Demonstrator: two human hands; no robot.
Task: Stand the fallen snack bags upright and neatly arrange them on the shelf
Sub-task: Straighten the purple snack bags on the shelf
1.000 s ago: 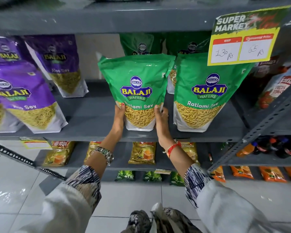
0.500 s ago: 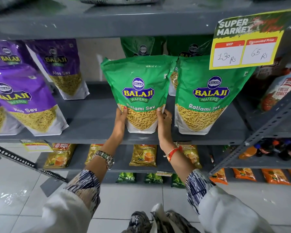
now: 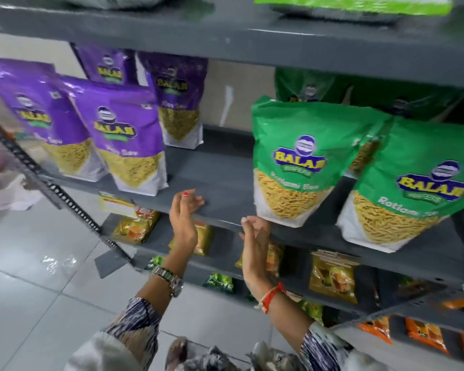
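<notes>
Shelf (image 3: 220, 180): green Ratlami Sev bags (image 3: 300, 162) and purple Aloo Sev bags (image 3: 123, 135) upright; none visibly fallen. My left hand (image 3: 184, 218) and right hand (image 3: 255, 245): open, empty, at front edge.

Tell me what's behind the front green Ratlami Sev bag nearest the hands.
Behind the front green bag stands a darker green bag, only its top showing under the upper shelf. Its lower part and anything further back are covered.

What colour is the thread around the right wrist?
Red-orange, on the right wrist, seen in the head view.
</notes>
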